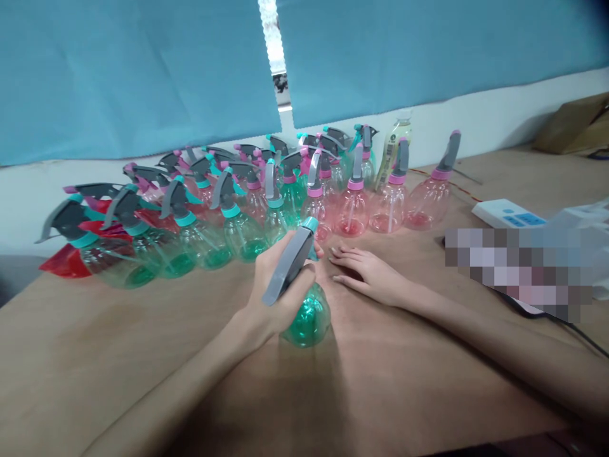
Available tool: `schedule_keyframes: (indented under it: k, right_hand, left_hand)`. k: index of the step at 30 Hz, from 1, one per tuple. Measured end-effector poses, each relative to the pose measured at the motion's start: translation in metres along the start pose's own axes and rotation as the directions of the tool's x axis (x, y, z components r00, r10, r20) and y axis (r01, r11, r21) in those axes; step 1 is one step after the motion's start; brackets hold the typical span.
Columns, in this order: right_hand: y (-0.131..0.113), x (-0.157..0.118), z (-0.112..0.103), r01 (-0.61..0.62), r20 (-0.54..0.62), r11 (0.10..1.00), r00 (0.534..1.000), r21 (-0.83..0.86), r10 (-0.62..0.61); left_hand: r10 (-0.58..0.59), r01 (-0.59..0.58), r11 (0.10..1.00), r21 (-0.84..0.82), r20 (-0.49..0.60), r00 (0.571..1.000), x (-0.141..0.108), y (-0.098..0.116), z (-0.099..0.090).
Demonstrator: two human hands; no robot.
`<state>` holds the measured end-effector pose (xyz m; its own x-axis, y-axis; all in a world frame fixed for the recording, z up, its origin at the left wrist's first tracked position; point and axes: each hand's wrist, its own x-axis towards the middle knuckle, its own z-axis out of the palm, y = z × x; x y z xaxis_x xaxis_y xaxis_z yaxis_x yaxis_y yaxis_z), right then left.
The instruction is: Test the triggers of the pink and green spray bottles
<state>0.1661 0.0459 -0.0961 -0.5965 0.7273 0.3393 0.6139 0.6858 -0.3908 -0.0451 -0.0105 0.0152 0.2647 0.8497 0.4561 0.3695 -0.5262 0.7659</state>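
My left hand (278,289) is wrapped round the neck of a green spray bottle (309,320) with a grey and teal spray head, near the middle of the table. To its right, my right hand (368,273) lies flat on the wood with its fingers spread and nothing in it. Just beyond both hands stand rows of spray bottles: green ones with teal collars (245,238) at the left and middle, and clear pink ones with pink collars (351,212) at the right.
A drink bottle (394,149) stands behind the pink bottles. On the right are a white device with blue panels (509,214), clear plastic (583,222), a blurred object and a cable. A cardboard box (573,127) sits at the back right. Red pieces (69,262) lie at the left.
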Motion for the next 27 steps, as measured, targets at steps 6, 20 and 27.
schedule_keyframes:
  k: [6,20,27]
  right_hand:
    - [0.0021,-0.0008,0.0010,0.005,-0.002,1.000,1.000,-0.003,-0.005]
    - [-0.0002,-0.0008,-0.0004,-0.004,-0.013,1.000,1.000,0.031,0.004]
    - [-0.0013,-0.0005,-0.0022,0.010,-0.020,0.999,1.000,0.031,-0.010]
  left_hand:
    - [-0.011,0.011,1.000,-0.014,0.007,1.000,-0.0001,0.0019,0.0003]
    - [-0.037,0.037,0.999,-0.008,-0.018,0.999,-0.0005,-0.0010,0.0018]
    - [-0.047,0.049,0.999,0.022,-0.069,0.996,-0.0029,-0.0015,0.0031]
